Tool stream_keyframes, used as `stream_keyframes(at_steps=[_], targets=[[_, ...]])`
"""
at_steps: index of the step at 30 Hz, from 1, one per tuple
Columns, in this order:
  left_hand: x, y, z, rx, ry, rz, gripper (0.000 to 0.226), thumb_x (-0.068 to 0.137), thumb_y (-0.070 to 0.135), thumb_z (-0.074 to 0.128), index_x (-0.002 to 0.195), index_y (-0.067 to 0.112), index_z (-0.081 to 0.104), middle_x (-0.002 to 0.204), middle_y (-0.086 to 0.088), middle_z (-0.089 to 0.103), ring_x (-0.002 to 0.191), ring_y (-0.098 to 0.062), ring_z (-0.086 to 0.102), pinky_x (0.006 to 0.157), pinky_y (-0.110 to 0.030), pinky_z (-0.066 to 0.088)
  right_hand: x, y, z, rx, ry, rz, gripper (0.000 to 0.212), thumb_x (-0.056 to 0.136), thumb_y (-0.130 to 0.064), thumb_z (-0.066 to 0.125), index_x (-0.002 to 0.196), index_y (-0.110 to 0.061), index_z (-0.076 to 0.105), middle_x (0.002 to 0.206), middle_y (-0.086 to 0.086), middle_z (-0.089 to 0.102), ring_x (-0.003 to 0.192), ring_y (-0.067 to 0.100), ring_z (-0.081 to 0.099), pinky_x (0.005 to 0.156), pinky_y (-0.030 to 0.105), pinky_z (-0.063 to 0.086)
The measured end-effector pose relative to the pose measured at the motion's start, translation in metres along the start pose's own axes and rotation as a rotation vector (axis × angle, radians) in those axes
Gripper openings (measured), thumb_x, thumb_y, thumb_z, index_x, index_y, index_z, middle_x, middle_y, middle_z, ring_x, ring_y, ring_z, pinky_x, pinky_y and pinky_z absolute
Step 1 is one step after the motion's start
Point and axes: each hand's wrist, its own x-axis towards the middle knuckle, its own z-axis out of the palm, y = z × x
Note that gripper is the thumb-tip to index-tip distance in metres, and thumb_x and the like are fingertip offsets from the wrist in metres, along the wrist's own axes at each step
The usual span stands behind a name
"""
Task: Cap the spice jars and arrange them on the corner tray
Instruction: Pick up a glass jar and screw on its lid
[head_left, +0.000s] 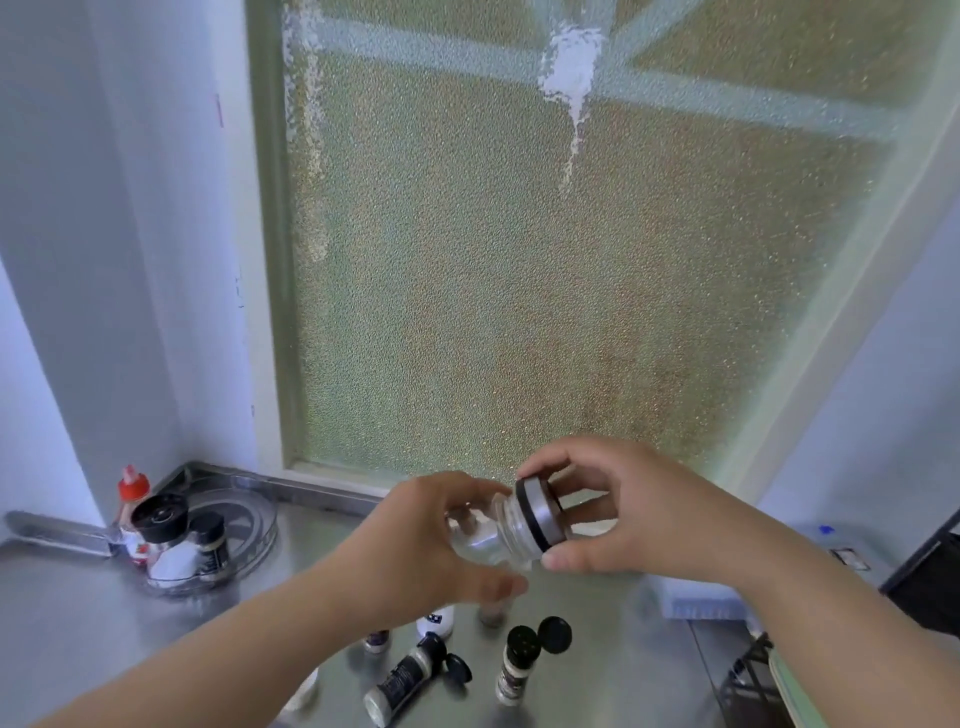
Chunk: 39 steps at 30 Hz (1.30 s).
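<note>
1. A clear corner tray (260, 525) is seen holding a black-topped grinder (158, 519), a red-capped bottle (134, 488) and a small jar (210, 540).
2. A glass jar (488, 540) is gripped mid-air by the left hand (431, 540); its metal cap (537, 514) is pinched by the right hand (623, 514).
3. Small spice jars (514, 665) are left uncapped on the steel counter (78, 623).

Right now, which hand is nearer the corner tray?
Left. The left hand holds the glass jar just right of the tray; the right hand is farther right, on its lid.

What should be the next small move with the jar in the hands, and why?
Probably keep turning the silver lid with the right hand until it seats: the left hand holds the glass jar tilted above the counter, and the lid's seating is unclear.
</note>
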Motion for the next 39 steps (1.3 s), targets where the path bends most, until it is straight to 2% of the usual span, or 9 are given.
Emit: stream_keyframes(at_steps=[10, 13, 17, 19, 22, 27, 30, 35, 39], targets=[[0.005, -0.019, -0.015, 0.19, 0.067, 0.133, 0.062, 0.055, 0.046, 0.08, 0.112, 0.034, 0.057, 0.098, 0.019, 0.059, 0.086, 0.001, 0.054, 0.073, -0.014, 0.043, 0.028, -0.011, 0.021, -0.173, 0.087, 0.083, 0.054, 0.05, -0.064, 0.07, 0.094, -0.034, 0.064, 0.079, -0.013, 0.07, 0.07, -0.002, 0.065, 0.066, 0.022, 0.05], [0.008, -0.029, -0.015, 0.419, 0.152, 0.285, 0.064, 0.056, 0.054, 0.066, 0.112, 0.025, 0.059, 0.096, 0.01, 0.064, 0.084, -0.007, 0.059, 0.073, -0.016, 0.042, 0.037, -0.007, 0.034, 0.061, 0.043, 0.188, 0.065, 0.059, -0.07, 0.063, 0.084, -0.01, 0.063, 0.073, 0.006, 0.073, 0.062, 0.018, 0.071, 0.065, 0.041, 0.057], [0.01, -0.04, -0.019, 0.506, 0.139, 0.34, 0.065, 0.055, 0.058, 0.06, 0.11, 0.024, 0.055, 0.091, 0.008, 0.065, 0.08, -0.005, 0.053, 0.071, -0.016, 0.043, 0.045, -0.006, 0.048, 0.291, -0.083, 0.35, 0.076, 0.066, -0.073, 0.047, 0.071, 0.0, 0.063, 0.059, 0.019, 0.065, 0.044, 0.024, 0.061, 0.042, 0.023, 0.048], [0.008, -0.045, -0.022, 0.355, 0.117, 0.256, 0.069, 0.053, 0.06, 0.06, 0.113, 0.026, 0.058, 0.093, 0.012, 0.062, 0.086, -0.001, 0.049, 0.074, -0.003, 0.034, 0.048, -0.005, 0.046, 0.266, -0.148, 0.378, 0.094, 0.062, -0.08, 0.043, 0.097, 0.005, 0.063, 0.087, 0.023, 0.071, 0.064, 0.02, 0.069, 0.056, 0.029, 0.056], [0.006, -0.054, -0.027, 0.196, 0.108, 0.115, 0.075, 0.048, 0.063, 0.06, 0.117, 0.033, 0.056, 0.096, 0.022, 0.056, 0.09, 0.007, 0.048, 0.074, 0.003, 0.032, 0.052, -0.012, 0.036, 0.018, -0.197, 0.161, 0.071, 0.067, -0.068, 0.058, 0.133, -0.05, 0.037, 0.138, -0.021, 0.047, 0.111, -0.005, 0.055, 0.096, 0.03, 0.048], [0.003, -0.062, -0.029, 0.307, 0.14, 0.158, 0.07, 0.051, 0.059, 0.06, 0.114, 0.027, 0.059, 0.097, 0.013, 0.061, 0.093, 0.001, 0.046, 0.07, -0.001, 0.034, 0.063, -0.011, 0.05, -0.171, -0.044, 0.029, 0.029, 0.079, -0.05, 0.062, 0.104, -0.034, 0.062, 0.088, -0.011, 0.071, 0.074, 0.0, 0.067, 0.076, 0.027, 0.055], [0.002, -0.07, -0.03, 0.445, 0.154, 0.214, 0.066, 0.055, 0.057, 0.058, 0.11, 0.02, 0.061, 0.092, 0.007, 0.065, 0.086, -0.004, 0.047, 0.072, -0.018, 0.042, 0.074, -0.013, 0.068, 0.039, -0.051, 0.175, 0.061, 0.081, -0.064, 0.044, 0.089, -0.006, 0.061, 0.067, 0.01, 0.072, 0.055, 0.017, 0.069, 0.067, 0.039, 0.057], [0.002, -0.075, -0.043, 0.304, 0.183, 0.13, 0.072, 0.052, 0.059, 0.059, 0.115, 0.025, 0.058, 0.1, 0.01, 0.062, 0.093, -0.003, 0.049, 0.074, -0.011, 0.038, 0.081, -0.022, 0.061, -0.049, -0.21, 0.137, 0.058, 0.078, -0.061, 0.053, 0.131, -0.041, 0.042, 0.117, -0.021, 0.059, 0.077, -0.016, 0.059, 0.07, 0.006, 0.046], [0.001, -0.082, -0.049, 0.346, 0.208, 0.129, 0.07, 0.052, 0.058, 0.062, 0.113, 0.024, 0.06, 0.097, 0.009, 0.064, 0.093, -0.004, 0.047, 0.072, -0.008, 0.039, 0.089, -0.019, 0.067, -0.094, -0.095, 0.014, 0.041, 0.075, -0.049, 0.068, 0.109, -0.028, 0.058, 0.09, -0.01, 0.069, 0.075, -0.001, 0.067, 0.068, 0.021, 0.053]])
